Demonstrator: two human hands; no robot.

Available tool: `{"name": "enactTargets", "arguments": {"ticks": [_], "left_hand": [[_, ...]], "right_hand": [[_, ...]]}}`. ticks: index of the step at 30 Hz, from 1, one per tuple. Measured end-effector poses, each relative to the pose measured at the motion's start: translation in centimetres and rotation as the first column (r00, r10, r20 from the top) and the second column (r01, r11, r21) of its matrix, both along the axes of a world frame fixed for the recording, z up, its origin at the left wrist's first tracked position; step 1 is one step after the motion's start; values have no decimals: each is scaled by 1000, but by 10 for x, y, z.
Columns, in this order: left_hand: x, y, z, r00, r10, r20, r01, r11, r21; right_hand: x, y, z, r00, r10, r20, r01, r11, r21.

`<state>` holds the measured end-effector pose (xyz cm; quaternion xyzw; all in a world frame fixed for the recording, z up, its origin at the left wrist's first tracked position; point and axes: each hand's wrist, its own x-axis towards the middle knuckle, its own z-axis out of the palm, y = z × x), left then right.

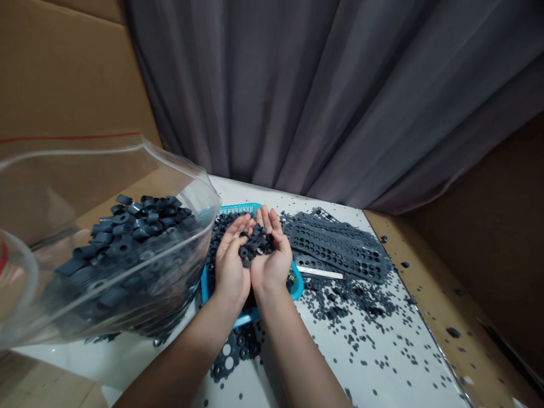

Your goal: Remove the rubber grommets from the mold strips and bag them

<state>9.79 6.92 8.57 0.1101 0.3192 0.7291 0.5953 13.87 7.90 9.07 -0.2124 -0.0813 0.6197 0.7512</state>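
My left hand and my right hand are cupped side by side, palms up, over a blue plastic basket. A small heap of short black ring-shaped pieces, which look like rubber, rests across both palms. More such black rings fill the basket beneath, partly hidden by my hands and wrists. Left of the basket stands a large clear zip bag with its mouth open, holding many dark rings.
Punched black sheets lie stacked right of the basket, beside a white strip. Small black discs are scattered over the white table. Cardboard walls stand at both sides, and a grey curtain hangs behind.
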Motion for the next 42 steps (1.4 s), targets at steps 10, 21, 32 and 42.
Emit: {"name": "enactTargets", "arguments": {"ticks": [10,21,32,42], "left_hand": [[-6,4,7,951,33,307,-1,994,-106],[1,-5,-3,999,-8,-53,11,998,61],[0,-2,-2,1000,-19,9,19,1000,-4],[-6,4,3,962,20,273,20,989,-144]], "right_hand": [[2,6,-4,996,7,-85,-13,997,-72],[-2,-2,-1,998,-33,56,31,998,48],[1,-1,4,998,-17,-67,15,1000,-22],[3,0,0,996,30,-86,-33,999,-35]]}}
